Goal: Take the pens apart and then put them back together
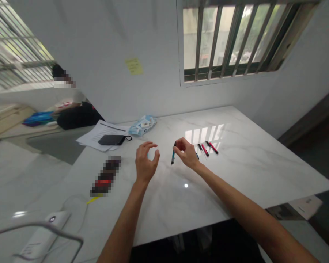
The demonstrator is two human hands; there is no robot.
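My right hand pinches a teal and black pen near its upper end. The pen hangs nearly upright above the white marbled table, and I cannot tell whether its lower tip touches the surface. To the left of it, my left hand is raised with thumb and fingers curved apart and nothing visible in its grasp. A small bit of teal shows beside the left palm, too little to name. Beyond my right wrist lie red and black pens, with smaller black pieces by them. A dark blue end peeks out behind that wrist.
A blue wipes packet is by the wall. Left of it, a black pouch-like case with a loop rests on papers. A blurred dark object and a white power strip are at left. Another person is at far left.
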